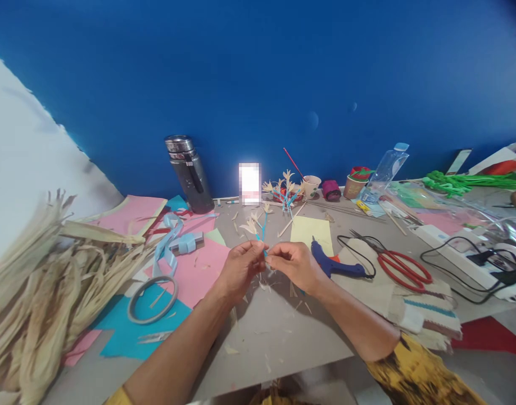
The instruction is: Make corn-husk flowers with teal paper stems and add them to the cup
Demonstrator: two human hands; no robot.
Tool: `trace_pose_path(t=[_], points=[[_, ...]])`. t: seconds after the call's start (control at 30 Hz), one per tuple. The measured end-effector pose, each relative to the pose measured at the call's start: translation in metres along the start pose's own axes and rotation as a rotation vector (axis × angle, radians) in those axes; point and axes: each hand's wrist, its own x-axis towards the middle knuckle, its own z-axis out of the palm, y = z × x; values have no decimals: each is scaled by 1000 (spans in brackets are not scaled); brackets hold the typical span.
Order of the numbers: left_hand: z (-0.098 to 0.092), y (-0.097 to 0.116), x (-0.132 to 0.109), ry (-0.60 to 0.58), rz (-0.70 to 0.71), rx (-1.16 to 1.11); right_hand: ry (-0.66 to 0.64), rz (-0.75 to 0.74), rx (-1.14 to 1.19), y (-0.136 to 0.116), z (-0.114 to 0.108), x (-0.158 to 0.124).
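Observation:
Over the middle of the table, my left hand (pixel 244 266) pinches the blue-wrapped stem of a small husk flower sprig (pixel 263 230), its pale petals pointing up and away. The fingertips of my right hand (pixel 295 265) are pinched at the lower part of the same stem, close beside the left thumb. The stem's lower end is hidden by the fingers. Behind the hands stands a bunch of similar husk flowers (pixel 286 194) with blue stems. A blue glue gun (pixel 336 263) lies to the right of my right hand, partly on a pale yellow sheet (pixel 304 228).
Dried corn husks (pixel 51 281) heap up at left, near a tape roll (pixel 131 304) and light blue ribbon (pixel 167 247). A dark flask (pixel 190 177) and paper cup (pixel 311 185) stand along the wall. Red-handled scissors (pixel 403 270) and a power strip (pixel 460 259) lie at right.

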Motion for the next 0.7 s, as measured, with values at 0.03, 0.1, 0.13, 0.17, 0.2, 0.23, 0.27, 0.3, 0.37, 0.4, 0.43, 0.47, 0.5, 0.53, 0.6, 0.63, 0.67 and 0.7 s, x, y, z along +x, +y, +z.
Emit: trace_pose_path(t=[0.03,0.1,0.13,0.17,0.2,0.23,0.27,0.3,0.37,0.4,0.43,0.47,0.5,0.53,0.6,0.63,0.67,0.7], points=[[0,1,0,-53,-40,-53,-20,34,82,-2,-1,1],[-2,2,-1,-125,-89,-122,-58,115,216,-4,-4,1],[-2,3,-1,-147,-97,-141,-72,154,255,-5,-4,2],[-3,3,-1,-165,-100,-151,-83,184,281,-5,-5,2],[-4,3,-1,-180,-101,-152,-93,204,303,-4,-6,2],[-4,3,0,-194,-102,-149,-105,217,326,-2,-6,2],[-5,3,0,-203,-103,-144,-118,225,346,-1,-7,2],[-6,3,0,-205,-103,-137,-133,232,362,0,-7,3],[-6,2,2,-184,-96,-120,-148,244,369,3,-8,3],[-6,2,2,-163,-82,-108,-142,247,355,3,-8,4],[-6,2,3,-137,-58,-89,-125,240,329,4,-8,4],[-6,2,3,-106,-21,-60,-103,222,290,4,-8,5],[-5,3,2,-67,25,-16,-80,194,241,3,-7,5],[-4,3,2,-22,77,43,-60,160,186,3,-7,5],[-2,4,0,79,167,183,-37,92,69,3,-5,5],[0,4,-1,130,198,249,-31,68,16,3,-3,5],[1,4,-2,176,224,306,-23,48,-34,4,-2,5],[2,4,-3,215,244,351,-15,31,-79,6,-1,5]])
